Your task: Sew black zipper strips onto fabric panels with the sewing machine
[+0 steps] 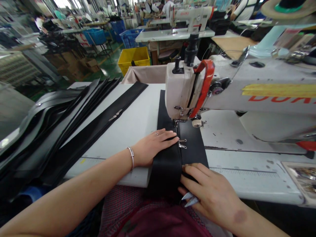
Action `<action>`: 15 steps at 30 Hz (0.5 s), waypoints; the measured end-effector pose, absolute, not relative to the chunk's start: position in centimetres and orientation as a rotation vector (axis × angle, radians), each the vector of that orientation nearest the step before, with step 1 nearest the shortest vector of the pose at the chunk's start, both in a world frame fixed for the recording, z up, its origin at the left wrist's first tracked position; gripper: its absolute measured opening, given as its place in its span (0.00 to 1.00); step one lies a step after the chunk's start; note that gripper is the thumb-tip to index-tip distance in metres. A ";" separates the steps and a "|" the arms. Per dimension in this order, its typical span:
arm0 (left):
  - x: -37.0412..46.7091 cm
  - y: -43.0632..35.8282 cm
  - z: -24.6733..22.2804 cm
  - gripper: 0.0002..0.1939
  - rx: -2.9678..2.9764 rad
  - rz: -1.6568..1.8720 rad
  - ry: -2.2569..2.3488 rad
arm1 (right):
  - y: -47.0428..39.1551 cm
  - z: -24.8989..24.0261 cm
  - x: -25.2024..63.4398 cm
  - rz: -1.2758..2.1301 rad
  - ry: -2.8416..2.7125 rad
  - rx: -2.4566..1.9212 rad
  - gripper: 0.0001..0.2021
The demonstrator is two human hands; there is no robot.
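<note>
A black strip with a zipper [168,164] runs under the needle area of the white sewing machine [179,92]. Two metal zipper pulls [182,144] lie on it just in front of the presser foot [175,123]. My left hand [153,146] rests flat on the strip's left part, fingers stretched toward the pulls. Nearer to me, my right hand [207,189] pinches the strip's edge by the zipper line and also holds small metal snips [190,199], whose blades stick out below the fingers.
Left of the machine lies another black zippered strip [98,128], beside a pile of black strips [49,121]. A tray of small metal parts [304,177] sits at the right edge. Beyond the table stand a yellow bin [134,59] and another sewing machine [191,19].
</note>
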State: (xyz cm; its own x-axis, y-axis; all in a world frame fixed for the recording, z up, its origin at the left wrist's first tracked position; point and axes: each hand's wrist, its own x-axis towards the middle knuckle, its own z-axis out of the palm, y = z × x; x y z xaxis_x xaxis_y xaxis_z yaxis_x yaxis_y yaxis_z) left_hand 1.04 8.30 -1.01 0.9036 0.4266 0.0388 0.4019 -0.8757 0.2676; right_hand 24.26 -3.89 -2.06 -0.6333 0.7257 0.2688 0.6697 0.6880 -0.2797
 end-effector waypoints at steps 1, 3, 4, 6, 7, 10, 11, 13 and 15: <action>1.0 8.4 -1.0 0.38 2.821 0.140 0.625 | -3.9 -2.1 24.2 0.220 -2.540 -1.093 0.10; 0.9 8.5 -1.1 0.39 2.832 0.134 0.632 | -3.8 -2.3 24.2 0.232 -2.542 -1.091 0.10; 0.9 8.5 -1.2 0.39 2.838 0.133 0.638 | -3.7 -2.3 24.3 0.240 -2.544 -1.090 0.11; 0.8 8.6 -1.5 0.38 2.853 0.143 0.646 | -3.0 -2.1 24.5 0.273 -2.552 -1.088 0.11; 0.7 8.6 -1.7 0.37 2.861 0.158 0.644 | -2.4 -1.9 24.6 0.305 -2.557 -1.084 0.10; 0.6 8.3 -2.1 0.32 2.881 0.209 0.576 | 0.7 -1.3 25.0 0.341 -2.505 -1.147 0.10; 0.6 8.2 -2.1 0.32 2.886 0.209 0.535 | 2.0 -1.2 25.2 0.310 -2.464 -1.212 0.10; 0.7 7.8 -2.1 0.33 2.889 0.180 0.463 | 4.4 -1.0 25.4 0.217 -2.409 -1.348 0.09; 0.8 7.6 -2.0 0.35 2.881 0.137 0.448 | 6.1 -1.2 25.5 0.143 -2.443 -1.404 0.07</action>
